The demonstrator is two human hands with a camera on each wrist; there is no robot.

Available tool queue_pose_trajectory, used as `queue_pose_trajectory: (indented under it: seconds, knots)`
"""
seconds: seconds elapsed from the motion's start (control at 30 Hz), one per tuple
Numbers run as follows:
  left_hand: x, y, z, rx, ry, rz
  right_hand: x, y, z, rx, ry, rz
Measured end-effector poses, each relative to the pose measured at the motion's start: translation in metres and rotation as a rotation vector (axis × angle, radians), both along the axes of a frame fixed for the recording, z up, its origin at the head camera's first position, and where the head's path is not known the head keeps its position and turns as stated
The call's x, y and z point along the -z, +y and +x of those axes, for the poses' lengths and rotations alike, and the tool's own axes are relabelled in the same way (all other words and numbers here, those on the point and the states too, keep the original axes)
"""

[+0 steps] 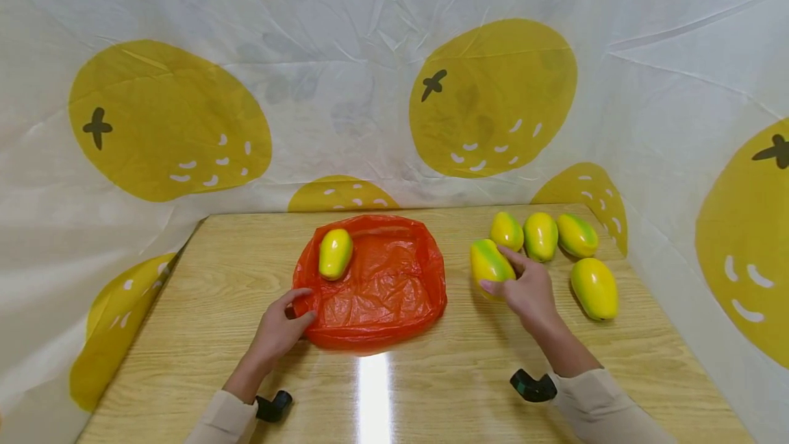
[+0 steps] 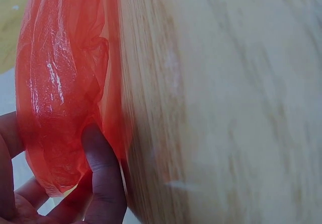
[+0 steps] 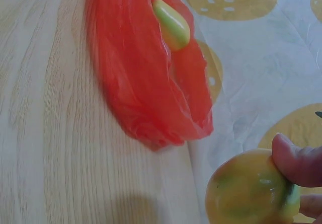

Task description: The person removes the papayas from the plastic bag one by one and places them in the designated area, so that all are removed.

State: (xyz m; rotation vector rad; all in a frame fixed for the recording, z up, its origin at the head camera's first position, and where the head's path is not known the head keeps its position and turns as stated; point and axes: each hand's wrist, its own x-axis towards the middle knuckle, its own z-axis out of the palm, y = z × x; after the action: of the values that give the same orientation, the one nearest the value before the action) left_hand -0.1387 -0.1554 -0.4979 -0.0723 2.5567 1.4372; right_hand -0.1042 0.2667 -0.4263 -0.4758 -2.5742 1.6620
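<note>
My left hand [image 1: 279,326] grips the left rim of an open red plastic bag [image 1: 376,334], thumb on one side and fingers on the other, as the left wrist view shows. One glossy yellow-green mango [image 1: 335,254] lies in the bag, toward its back left. To the right of the bag, my right hand [image 1: 531,290] holds another mango [image 1: 491,262] between thumb and fingers. In the right wrist view this held mango [image 3: 251,189] is partly cut off by the frame, apart from the bag [image 3: 136,78].
Beyond my right hand, three mangoes [image 1: 541,237] stand in a row at the back right of the wooden table [image 1: 234,259]. A single mango [image 1: 594,288] lies nearer, close to the right edge. A fruit-print cloth [image 1: 345,108] hangs behind and at the sides.
</note>
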Motion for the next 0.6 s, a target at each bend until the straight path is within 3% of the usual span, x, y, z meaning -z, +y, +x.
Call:
queue_pose_trajectory:
  seconds: [0.6]
  knots:
    - [-0.001, 0.002, 0.001, 0.010, -0.003, -0.010, 0.007, 0.025, 0.011, 0.032, 0.009, -0.008]
